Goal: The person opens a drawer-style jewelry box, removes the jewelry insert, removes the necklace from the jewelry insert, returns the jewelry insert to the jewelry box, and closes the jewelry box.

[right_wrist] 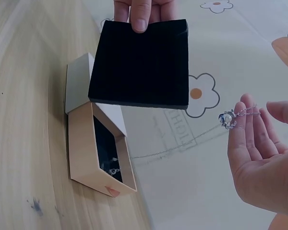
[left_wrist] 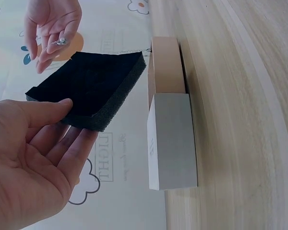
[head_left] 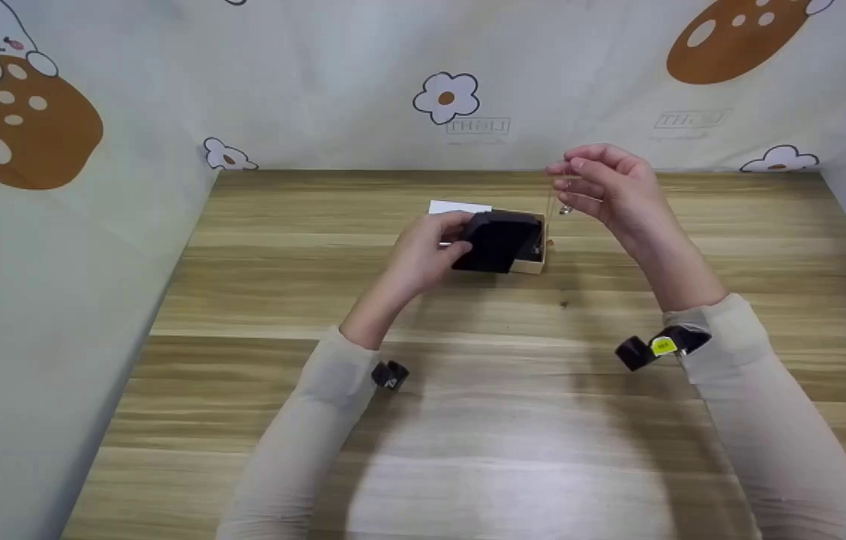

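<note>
My left hand (head_left: 427, 251) pinches a square black foam pad (right_wrist: 141, 64), thumb on its face and fingers behind. The pad is tilted above a small open tan box (right_wrist: 84, 146). My right hand (head_left: 610, 184), raised to the right of the box, holds a fine silver necklace. Its pendant (right_wrist: 227, 119), with a pearl-like bead, rests against the fingers in the right wrist view. From there the chain (right_wrist: 173, 148) runs back to the box. Small shiny jewellery pieces (right_wrist: 113, 171) show on the black inside of the box.
A white box part (left_wrist: 173, 141) adjoins the tan box on the wooden table (head_left: 505, 450). Behind the table hangs a pale backdrop (head_left: 318, 90) with cartoon prints. A small dark mark (head_left: 563, 304) shows on the wood in front of the box.
</note>
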`<state>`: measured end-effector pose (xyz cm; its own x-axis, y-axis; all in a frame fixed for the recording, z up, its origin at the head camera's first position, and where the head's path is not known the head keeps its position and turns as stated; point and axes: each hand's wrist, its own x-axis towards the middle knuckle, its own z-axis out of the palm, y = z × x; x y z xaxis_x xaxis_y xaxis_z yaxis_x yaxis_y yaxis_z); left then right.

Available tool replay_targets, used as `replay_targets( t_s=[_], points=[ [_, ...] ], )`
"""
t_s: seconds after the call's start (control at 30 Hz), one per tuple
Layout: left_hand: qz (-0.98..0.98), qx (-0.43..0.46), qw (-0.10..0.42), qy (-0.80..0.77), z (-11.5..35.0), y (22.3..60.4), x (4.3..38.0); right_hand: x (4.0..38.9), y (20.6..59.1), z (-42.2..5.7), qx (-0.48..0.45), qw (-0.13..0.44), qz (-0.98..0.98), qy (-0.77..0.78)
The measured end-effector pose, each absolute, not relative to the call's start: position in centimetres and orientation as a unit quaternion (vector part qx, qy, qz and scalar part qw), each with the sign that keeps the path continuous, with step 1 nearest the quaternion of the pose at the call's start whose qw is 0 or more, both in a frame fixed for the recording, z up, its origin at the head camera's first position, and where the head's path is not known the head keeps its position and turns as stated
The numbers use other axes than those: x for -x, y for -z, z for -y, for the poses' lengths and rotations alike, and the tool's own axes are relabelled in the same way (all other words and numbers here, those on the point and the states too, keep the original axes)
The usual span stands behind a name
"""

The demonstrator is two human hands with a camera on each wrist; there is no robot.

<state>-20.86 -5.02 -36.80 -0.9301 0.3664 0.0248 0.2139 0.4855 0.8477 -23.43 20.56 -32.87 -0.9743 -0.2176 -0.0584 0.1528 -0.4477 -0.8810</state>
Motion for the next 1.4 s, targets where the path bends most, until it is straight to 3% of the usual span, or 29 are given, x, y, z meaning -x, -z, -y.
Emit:
replay_targets(
  t_s=[1.4],
  points=[
    [-0.862, -0.151, 0.086, -0.476, 4.8, 36.9, 21.1, 23.8, 31.2, -25.1, 0.005, 0.038, -0.530, 0.847]
  ],
)
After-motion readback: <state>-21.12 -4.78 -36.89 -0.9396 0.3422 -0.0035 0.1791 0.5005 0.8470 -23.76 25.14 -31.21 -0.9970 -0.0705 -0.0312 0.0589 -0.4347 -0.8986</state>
